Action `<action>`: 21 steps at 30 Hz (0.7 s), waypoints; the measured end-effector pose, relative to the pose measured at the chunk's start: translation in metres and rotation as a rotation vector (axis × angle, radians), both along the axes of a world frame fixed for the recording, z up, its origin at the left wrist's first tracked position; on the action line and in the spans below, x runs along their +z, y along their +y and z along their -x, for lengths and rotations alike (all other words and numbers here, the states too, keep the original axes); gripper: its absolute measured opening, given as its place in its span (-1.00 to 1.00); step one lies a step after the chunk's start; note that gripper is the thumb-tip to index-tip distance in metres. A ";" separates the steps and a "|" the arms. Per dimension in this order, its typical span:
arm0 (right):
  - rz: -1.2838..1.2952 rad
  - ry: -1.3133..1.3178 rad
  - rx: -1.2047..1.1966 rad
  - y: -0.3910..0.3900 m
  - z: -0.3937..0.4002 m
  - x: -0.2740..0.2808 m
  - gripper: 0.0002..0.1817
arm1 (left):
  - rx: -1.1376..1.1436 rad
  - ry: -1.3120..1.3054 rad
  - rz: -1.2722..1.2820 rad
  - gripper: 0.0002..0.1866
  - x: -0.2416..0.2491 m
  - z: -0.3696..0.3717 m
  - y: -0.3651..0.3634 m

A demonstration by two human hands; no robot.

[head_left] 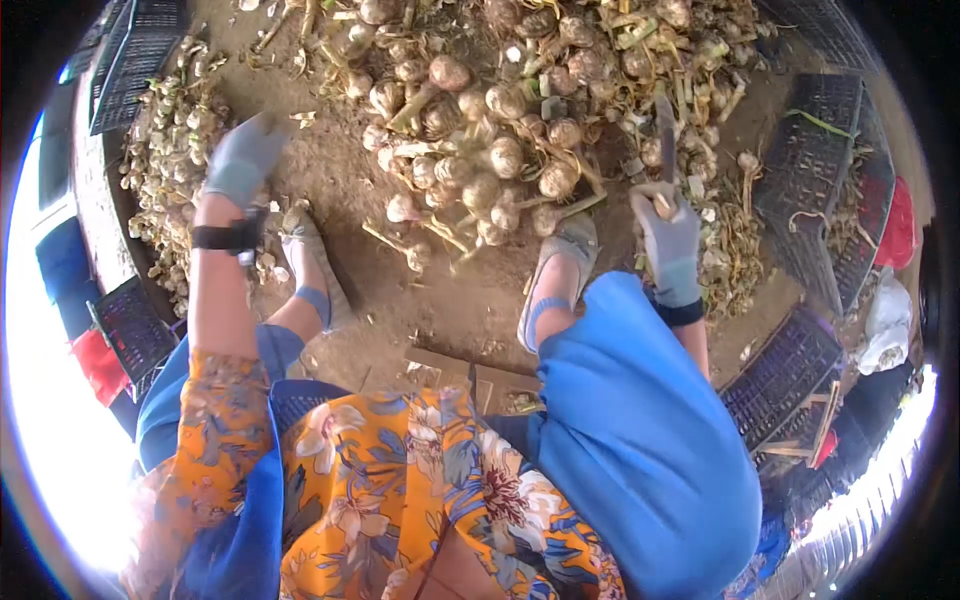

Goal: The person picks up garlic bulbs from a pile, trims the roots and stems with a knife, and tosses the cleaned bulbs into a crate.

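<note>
1. Reaching out to the person's left side, the left hand (243, 158) wears a grey glove and a black wrist strap; the fingers are spread loosely and it holds nothing that can be seen. It hovers over the bare soil, just beside the small heap of garlic (172, 150), which lies at its outer side.
2. Beyond that heap, further from the hand, a dark plastic crate (130, 60) stands at the edge of the ground.
3. Under the left wrist, toward the body, the left sandal (315, 262) rests on the soil with dry husks around it.
4. Between the two hands lies the big pile of garlic (500, 130), with bulbs, stalks and roots mixed; its near edge comes almost to the right sandal (560, 270).
5. The right hand (668, 235), also in a grey glove, is closed around the handle of a knife (665, 130). The blade points away from the body, over the right part of the big pile.
6. At the outer side of the right hand, cut stalks (735, 250) are scattered on the soil, and beyond them stand black crates (815, 180).
</note>
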State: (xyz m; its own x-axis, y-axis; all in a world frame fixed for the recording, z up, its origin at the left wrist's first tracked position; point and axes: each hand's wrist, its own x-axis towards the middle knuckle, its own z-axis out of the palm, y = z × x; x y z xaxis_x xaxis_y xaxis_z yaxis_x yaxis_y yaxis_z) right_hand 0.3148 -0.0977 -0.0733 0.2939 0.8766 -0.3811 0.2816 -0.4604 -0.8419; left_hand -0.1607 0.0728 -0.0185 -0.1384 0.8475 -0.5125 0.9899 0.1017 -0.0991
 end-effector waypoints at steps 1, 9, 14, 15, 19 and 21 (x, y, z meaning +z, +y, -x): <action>0.002 0.006 0.001 0.000 -0.002 0.001 -0.93 | 0.001 0.006 0.002 -0.53 0.004 0.008 0.004; -0.007 0.070 0.127 0.021 0.035 -0.007 -0.92 | -0.335 0.115 -0.037 -0.33 -0.050 -0.190 0.023; 0.112 0.026 0.166 0.018 0.042 -0.009 -0.87 | -0.469 0.132 0.012 -0.29 -0.083 -0.198 0.045; 0.110 0.031 0.166 0.019 0.043 -0.012 -0.87 | -0.459 0.065 -0.018 -0.28 -0.086 -0.191 0.042; -0.031 -0.024 0.221 0.022 0.052 -0.009 -0.83 | -0.372 -0.198 0.031 -0.22 -0.061 -0.168 0.020; -0.099 -0.036 0.260 0.027 0.060 -0.007 -0.82 | -0.214 -0.331 0.111 -0.14 -0.054 -0.161 0.006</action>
State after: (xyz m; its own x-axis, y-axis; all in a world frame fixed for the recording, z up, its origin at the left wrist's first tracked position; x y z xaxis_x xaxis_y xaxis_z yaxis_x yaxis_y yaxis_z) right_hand 0.2550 -0.0703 -0.0802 0.0658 0.9567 -0.2836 0.4106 -0.2850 -0.8661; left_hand -0.0001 0.0786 -0.0727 0.2230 0.7760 -0.5900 0.9678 -0.1037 0.2294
